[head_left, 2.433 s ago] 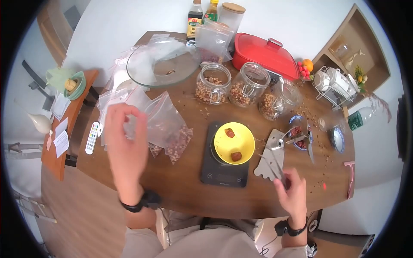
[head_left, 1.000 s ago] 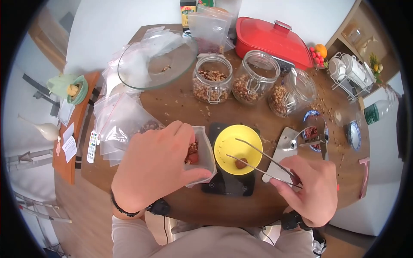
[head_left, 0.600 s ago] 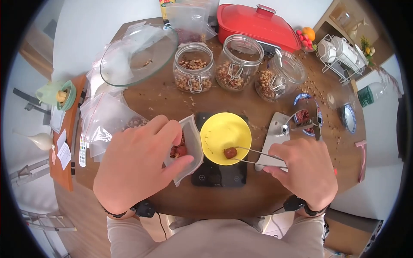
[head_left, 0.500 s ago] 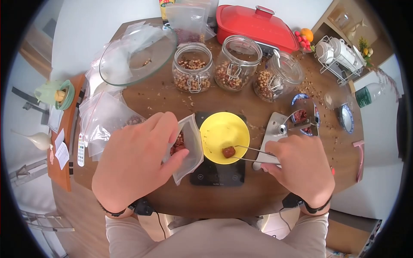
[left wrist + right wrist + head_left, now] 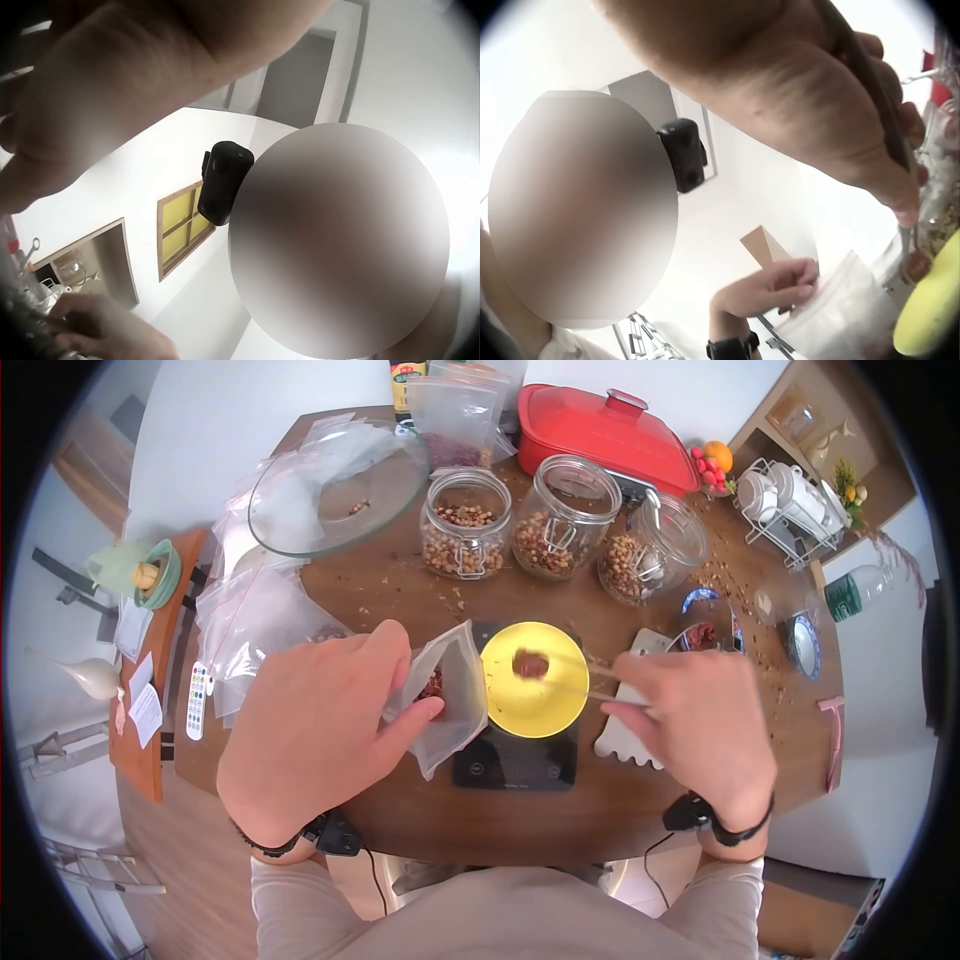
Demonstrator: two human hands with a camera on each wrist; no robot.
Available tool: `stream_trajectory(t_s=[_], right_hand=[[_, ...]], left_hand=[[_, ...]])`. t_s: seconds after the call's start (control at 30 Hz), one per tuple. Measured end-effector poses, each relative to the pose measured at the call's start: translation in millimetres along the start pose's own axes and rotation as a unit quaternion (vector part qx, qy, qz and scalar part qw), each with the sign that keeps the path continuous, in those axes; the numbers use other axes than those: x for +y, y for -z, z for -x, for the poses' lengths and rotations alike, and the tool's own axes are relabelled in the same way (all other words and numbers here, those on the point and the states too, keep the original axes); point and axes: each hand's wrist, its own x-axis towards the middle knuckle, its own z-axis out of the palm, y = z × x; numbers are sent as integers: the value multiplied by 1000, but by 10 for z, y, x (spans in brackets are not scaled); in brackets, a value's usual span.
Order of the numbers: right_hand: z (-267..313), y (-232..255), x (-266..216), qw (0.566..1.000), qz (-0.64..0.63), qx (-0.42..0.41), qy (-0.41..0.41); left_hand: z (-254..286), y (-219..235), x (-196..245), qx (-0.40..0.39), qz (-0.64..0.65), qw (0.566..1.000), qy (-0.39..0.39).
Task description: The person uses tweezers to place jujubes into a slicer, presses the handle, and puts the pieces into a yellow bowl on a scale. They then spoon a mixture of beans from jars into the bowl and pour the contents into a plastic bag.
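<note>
My left hand [image 5: 315,725] holds a clear zip bag [image 5: 458,725] by its side, its mouth spread towards the bowl. Dark red dried pieces [image 5: 432,685] show inside the bag. Between the thumb and fingers of my right hand [image 5: 705,725] are metal tweezers [image 5: 583,688], blurred in the head view. At their tips is one reddish-brown lump [image 5: 530,664], seen over the yellow bowl [image 5: 540,722]. The right wrist view has the lump [image 5: 915,264] at the tips beside the bowl's rim. Under the bowl sits a black kitchen scale [image 5: 513,765].
Behind the bowl stand clip-top glass jars [image 5: 465,550] of beans or nuts. A metal scalloped plate [image 5: 625,735] lies right, near a blue-patterned bowl [image 5: 700,600]. Plastic bags [image 5: 260,615] and a glass lid [image 5: 335,530] cover the left; a red lidded pan [image 5: 600,435] stands behind.
My left hand has picked up the bag and brought it beside the bowl. One of two lumps has left the bowl; the tweezers have taken the other and moved it away from me.
</note>
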Motion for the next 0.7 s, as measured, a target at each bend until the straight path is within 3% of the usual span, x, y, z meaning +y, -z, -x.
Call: stream_trajectory(t_s=[0.13,0.2,0.33,0.53,0.63,0.7], right_hand=[[38,234,-97,989,-64,133,-6],[25,195,-132,986,-70,144,41],[-18,112,-241,988,-71,116,72],[53,129,-231,982,-100,158,12],[160,5,-185,982,-118,147,-5],[196,-109,-173,988,-107,112,-27]], left_hand=[[25,-26,-31,13,4,1000,2],[39,-24,-20,17,-6,1000,16],[62,-44,15,37,-41,998,34],[84,-32,-16,38,-91,994,54],[73,-22,-29,56,-98,989,98],[85,-37,-150,110,-144,978,98]])
